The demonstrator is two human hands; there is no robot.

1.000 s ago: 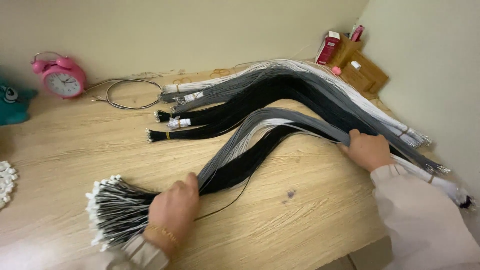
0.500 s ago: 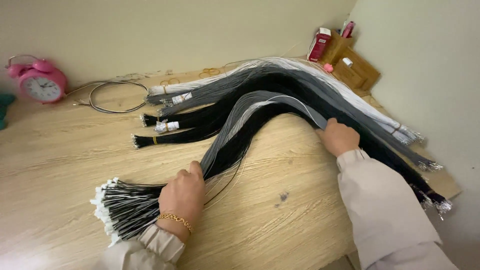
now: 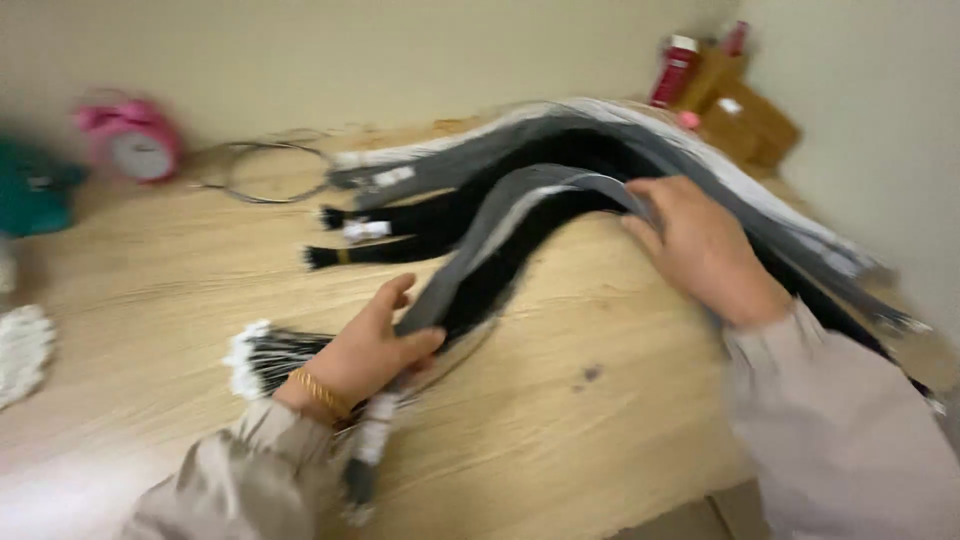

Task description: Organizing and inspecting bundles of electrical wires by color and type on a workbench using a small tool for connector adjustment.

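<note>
Two hands (both gripping) hold one cord bundle.

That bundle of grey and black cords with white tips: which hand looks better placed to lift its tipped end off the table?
Left, probably. The left hand is closed around the cord bundle right beside its white tips, while the right hand rests far up the bundle's curve, near the other cord bundles.

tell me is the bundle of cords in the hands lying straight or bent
Bent. The grey and black cord bundle arches across the wooden table: the left hand grips it near its white-tipped end, and the right hand holds the curve's top.
</note>
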